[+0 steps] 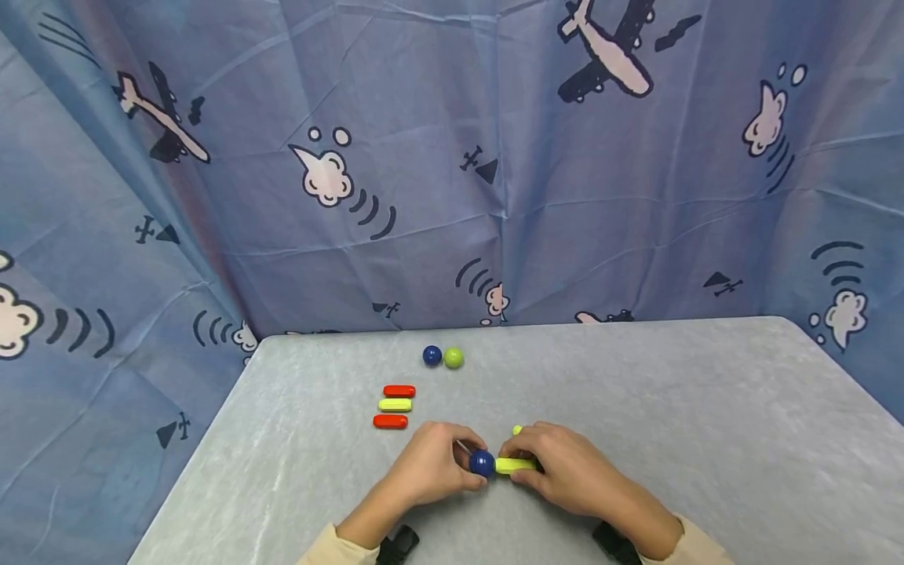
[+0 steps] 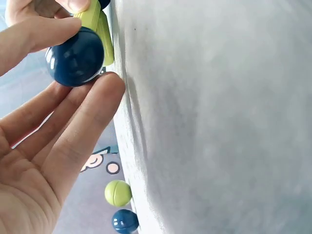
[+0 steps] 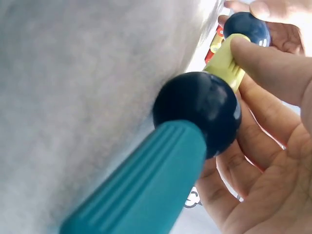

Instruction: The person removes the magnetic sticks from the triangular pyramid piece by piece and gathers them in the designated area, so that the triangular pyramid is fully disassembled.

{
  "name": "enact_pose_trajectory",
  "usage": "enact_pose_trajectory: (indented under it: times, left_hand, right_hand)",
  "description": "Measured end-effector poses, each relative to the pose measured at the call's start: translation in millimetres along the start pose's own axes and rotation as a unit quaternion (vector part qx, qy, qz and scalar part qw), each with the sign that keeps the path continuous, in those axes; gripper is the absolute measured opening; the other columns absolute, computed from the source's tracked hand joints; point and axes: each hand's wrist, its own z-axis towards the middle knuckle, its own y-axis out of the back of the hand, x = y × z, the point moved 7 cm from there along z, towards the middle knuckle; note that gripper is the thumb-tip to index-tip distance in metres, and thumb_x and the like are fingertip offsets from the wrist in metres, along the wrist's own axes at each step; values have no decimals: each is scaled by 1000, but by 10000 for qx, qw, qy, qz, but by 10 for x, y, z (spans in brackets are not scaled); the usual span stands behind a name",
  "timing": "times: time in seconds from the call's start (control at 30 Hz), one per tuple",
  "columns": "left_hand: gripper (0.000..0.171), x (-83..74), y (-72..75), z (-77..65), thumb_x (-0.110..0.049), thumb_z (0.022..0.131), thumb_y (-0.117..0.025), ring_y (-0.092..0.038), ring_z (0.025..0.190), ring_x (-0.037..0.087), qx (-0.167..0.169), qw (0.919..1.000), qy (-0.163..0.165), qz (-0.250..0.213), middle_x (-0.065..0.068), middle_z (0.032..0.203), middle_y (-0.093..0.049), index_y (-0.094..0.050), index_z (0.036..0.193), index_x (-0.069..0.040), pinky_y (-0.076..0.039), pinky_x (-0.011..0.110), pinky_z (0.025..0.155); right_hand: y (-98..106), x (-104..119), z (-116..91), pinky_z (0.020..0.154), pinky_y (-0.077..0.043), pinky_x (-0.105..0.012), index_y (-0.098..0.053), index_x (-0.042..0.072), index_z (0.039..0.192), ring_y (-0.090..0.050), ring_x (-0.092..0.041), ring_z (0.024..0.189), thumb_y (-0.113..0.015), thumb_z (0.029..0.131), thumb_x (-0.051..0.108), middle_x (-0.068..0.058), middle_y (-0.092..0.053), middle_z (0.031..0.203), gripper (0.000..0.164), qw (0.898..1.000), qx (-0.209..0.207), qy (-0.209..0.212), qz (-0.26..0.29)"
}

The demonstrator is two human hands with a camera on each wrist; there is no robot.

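My left hand [image 1: 436, 464] pinches a dark blue ball [image 1: 482, 463] between thumb and fingers. Against that ball sits the end of a yellow-green ribbed rod [image 1: 514, 466], which my right hand [image 1: 568, 468] holds between thumb and fingers. At the rod's other end, in the right wrist view, is a second dark blue ball [image 3: 197, 114], with a teal ribbed rod [image 3: 141, 183] joined to it and running toward the camera. Another yellow-green piece [image 1: 518, 430] shows just behind the right hand, mostly hidden by it in the head view.
Two red rods [image 1: 399, 391] and a yellow-green rod [image 1: 395, 405] lie side by side, left of centre on the grey table [image 1: 636, 392]. Farther back, a blue ball [image 1: 432, 355] and a green ball [image 1: 453, 358] stand together. A patterned blue curtain [image 1: 424, 259] hangs behind.
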Motion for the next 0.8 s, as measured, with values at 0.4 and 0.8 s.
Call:
enact_pose_trajectory:
  times: [0.4,0.8]
  left_hand:
    - [29,-9,4,17,-12,67,-88,-61,67,-2,-45,9999,-96,-53,-7,76,-70,-76,94,-10,-50,15,63]
    - [27,7,15,17,-7,66,-89,-63,67,-3,162,9990,-114,-398,-7,76,-71,-76,90,-9,-52,15,65]
  right_hand:
    - [13,-16,-4,67,-46,-24,-72,30,99,-51,6,76,-78,85,27,21,-60,85,16,9996,145,-65,251]
    - [-2,-17,21,68,-47,-23,-71,31,99,-52,7,76,-79,84,28,22,-59,84,17,9980,281,76,562]
